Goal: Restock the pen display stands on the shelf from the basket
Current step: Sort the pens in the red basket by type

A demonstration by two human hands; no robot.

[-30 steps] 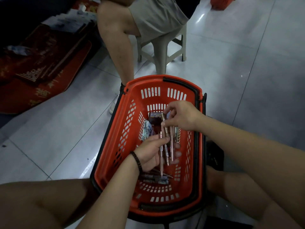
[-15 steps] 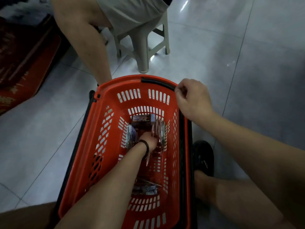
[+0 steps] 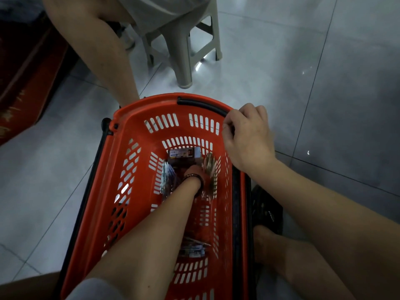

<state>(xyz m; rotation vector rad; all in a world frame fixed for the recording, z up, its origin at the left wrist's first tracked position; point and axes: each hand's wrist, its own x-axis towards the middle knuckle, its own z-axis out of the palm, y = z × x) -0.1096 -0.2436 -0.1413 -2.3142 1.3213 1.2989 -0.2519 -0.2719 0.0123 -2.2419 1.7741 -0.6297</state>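
Note:
A red plastic basket (image 3: 129, 169) with a black handle (image 3: 201, 106) stands on the floor between my knees. My left hand (image 3: 194, 172), a dark bracelet on its wrist, reaches deep into the basket. It holds a bundle of brown pens (image 3: 209, 169), blurred, along its right side; its fingers are hidden. My right hand (image 3: 246, 135) grips the basket's far right rim where the handle ends. On the basket floor lie a dark box (image 3: 184, 155), a blue pen pack (image 3: 166, 177) and more pens (image 3: 192, 249) near me.
A seated person's bare leg (image 3: 104, 61) and a pale plastic stool (image 3: 186, 48) stand just beyond the basket. A red mat (image 3: 26, 79) lies at the left. My dark shoe (image 3: 267, 211) is right of the basket on the grey tiled floor (image 3: 324, 94).
My right hand left the pens and took hold of the basket's far right rim. My left hand went down into the basket with the pens. The view moved closer over the basket.

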